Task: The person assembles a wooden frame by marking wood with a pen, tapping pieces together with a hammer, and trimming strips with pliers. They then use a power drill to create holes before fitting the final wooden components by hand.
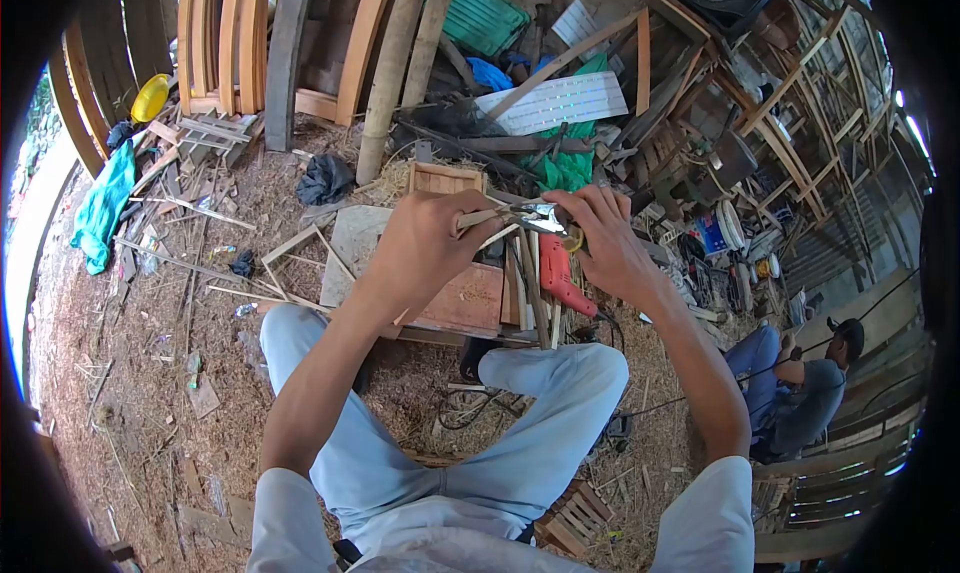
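Note:
My left hand (425, 238) is closed, pinching a thin wooden strip (482, 217) that points toward the right hand. Opposite it, my right hand (610, 243) curls round a shiny silver piece with a yellow curved edge (546, 219); its exact kind I cannot tell. The strip's far end meets the silver piece between both hands. Just below them a red power drill (562, 275) lies on the low work surface, beside several narrow wooden sticks (528, 288). A reddish-brown wooden board (460, 303) is under my left wrist, with a small wooden frame (446, 179) behind it.
Shavings and offcuts cover the ground (150, 373). Curved planks (225, 43) and a bamboo pole (388, 83) stand ahead. A white perforated panel (555, 101) and a green crate (484, 15) lie beyond. Another person (805, 383) sits at the right. A black cord runs from the drill.

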Demonstrator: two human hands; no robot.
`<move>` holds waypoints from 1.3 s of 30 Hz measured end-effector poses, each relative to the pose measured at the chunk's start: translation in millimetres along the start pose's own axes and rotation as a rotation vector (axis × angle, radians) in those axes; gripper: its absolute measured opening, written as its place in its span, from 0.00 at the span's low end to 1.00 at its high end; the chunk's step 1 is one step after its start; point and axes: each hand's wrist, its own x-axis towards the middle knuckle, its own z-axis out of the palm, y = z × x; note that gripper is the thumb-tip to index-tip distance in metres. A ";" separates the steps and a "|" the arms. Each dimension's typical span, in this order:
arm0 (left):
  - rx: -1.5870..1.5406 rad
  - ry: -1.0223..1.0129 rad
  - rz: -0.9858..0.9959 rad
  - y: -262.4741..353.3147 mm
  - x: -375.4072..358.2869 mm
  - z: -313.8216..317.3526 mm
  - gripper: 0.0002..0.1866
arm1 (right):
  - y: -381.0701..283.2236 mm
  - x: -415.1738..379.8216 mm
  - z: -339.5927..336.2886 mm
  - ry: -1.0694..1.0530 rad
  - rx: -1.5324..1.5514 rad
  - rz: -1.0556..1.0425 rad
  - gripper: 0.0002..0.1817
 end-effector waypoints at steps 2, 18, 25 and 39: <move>0.003 -0.011 0.017 1.3 1.5 -0.3 0.07 | -2.2 -0.4 -0.8 -0.019 0.009 0.019 0.34; -0.255 -0.028 -0.201 -35.8 -8.2 -17.6 0.08 | 0.5 31.9 43.9 0.119 0.459 0.313 0.24; -0.280 0.182 -0.293 -69.3 -46.6 -3.8 0.11 | 7.0 69.7 64.6 -0.025 0.361 0.245 0.23; 0.051 0.477 -0.140 -95.1 -80.3 20.1 0.09 | 10.6 83.0 88.6 -0.115 0.314 0.209 0.24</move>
